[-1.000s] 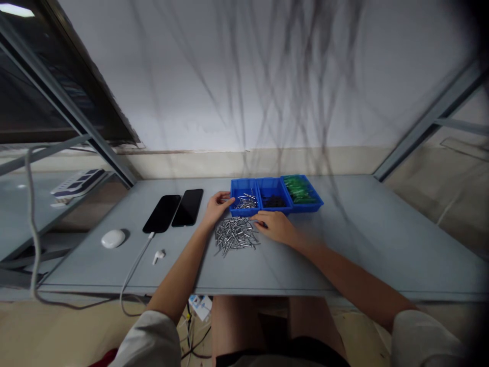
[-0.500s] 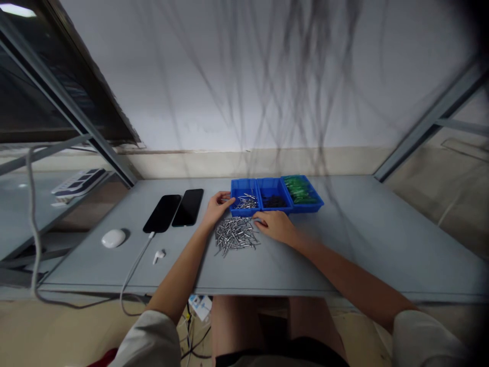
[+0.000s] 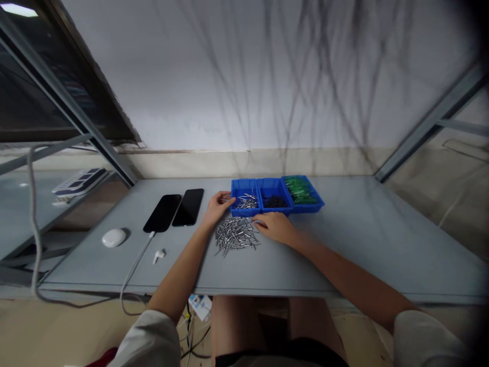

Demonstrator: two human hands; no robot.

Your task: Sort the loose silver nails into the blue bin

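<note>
My left hand [image 3: 219,208] is at the left side of the leftmost blue bin [image 3: 244,186], thumb and fingers against its wall. Thin silvery metal pins [image 3: 247,202] lie in that bin. A loose pile of similar metal pins [image 3: 236,235] is spread on the table just in front. My right hand [image 3: 276,226] rests at the pile's right edge, fingers curled together; whatever is between its fingertips is too small to make out. Small dark pieces [image 3: 274,202] fill part of the middle blue bin [image 3: 270,185], and green pieces [image 3: 300,189] the right blue bin [image 3: 311,208].
Two dark phones [image 3: 162,213] [image 3: 188,207] lie left of my left hand, one with a white cable [image 3: 135,265] plugged in. Nearer the left end are a white earbud [image 3: 159,255] and its rounded case [image 3: 113,237]. Metal frame posts [image 3: 416,135] flank the grey table [image 3: 367,219], which meets a wall.
Both hands stay nearly where they were. The right hand's fingers have shifted slightly at the pile's edge; bins and pile look unchanged.
</note>
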